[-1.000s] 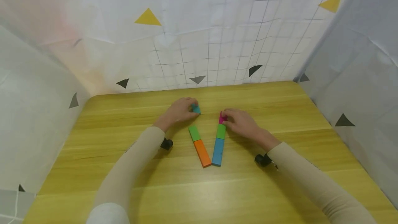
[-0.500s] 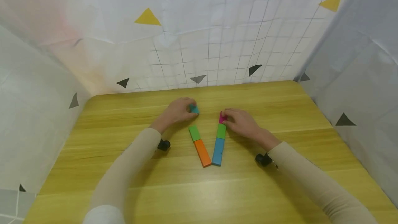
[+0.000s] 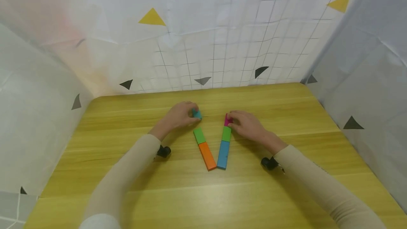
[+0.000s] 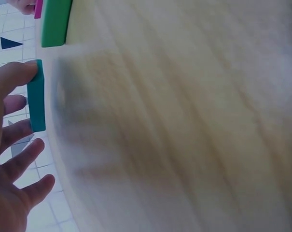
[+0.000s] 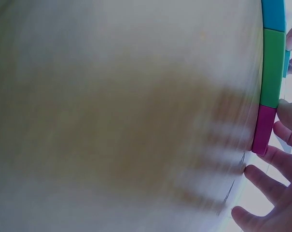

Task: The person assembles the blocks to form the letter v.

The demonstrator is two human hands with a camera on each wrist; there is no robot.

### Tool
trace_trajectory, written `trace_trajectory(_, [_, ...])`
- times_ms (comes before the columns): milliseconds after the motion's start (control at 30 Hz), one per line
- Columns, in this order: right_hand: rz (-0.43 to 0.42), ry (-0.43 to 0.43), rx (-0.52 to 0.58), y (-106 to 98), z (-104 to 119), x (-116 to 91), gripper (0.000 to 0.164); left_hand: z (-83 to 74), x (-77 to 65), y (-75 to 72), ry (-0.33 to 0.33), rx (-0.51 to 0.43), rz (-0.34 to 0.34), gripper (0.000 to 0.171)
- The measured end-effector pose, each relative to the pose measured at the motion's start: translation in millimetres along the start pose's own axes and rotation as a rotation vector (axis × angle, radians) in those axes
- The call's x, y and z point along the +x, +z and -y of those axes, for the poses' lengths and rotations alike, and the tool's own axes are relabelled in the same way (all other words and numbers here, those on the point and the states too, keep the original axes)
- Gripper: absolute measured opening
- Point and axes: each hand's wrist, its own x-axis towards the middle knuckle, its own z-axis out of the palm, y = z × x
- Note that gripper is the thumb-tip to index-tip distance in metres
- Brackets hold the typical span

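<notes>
My left hand (image 3: 180, 115) pinches a small teal block (image 4: 36, 96) between thumb and fingers, a little beyond the far end of a green block (image 3: 199, 135). That green block adjoins a longer orange block (image 3: 207, 156). My right hand (image 3: 246, 124) has thumb and fingers on a magenta block (image 5: 264, 129), which lies at the far end of a second row. Behind it in that row come another green block (image 3: 226, 134) and a longer blue block (image 3: 223, 154). The near ends of the orange and blue blocks meet, so the rows form a V.
The wooden table (image 3: 203, 197) has a white gridded sheet (image 3: 222, 52) rising behind its far edge, with sheets at both sides too. Dark wrist cameras (image 3: 164, 151) hang under both forearms, close over the tabletop.
My left hand has shifted slightly left and nearer, carrying the teal block toward the green block's far end. The right hand and the rows have stayed put.
</notes>
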Motion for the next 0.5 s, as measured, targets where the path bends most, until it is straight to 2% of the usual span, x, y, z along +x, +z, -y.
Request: trace_trajectory(500, [0.012,0.005,0.005,-0.2,-0.5,0.7,0.014,1.4,-15.3,0.3,-0.009,-0.018,0.021,0.035])
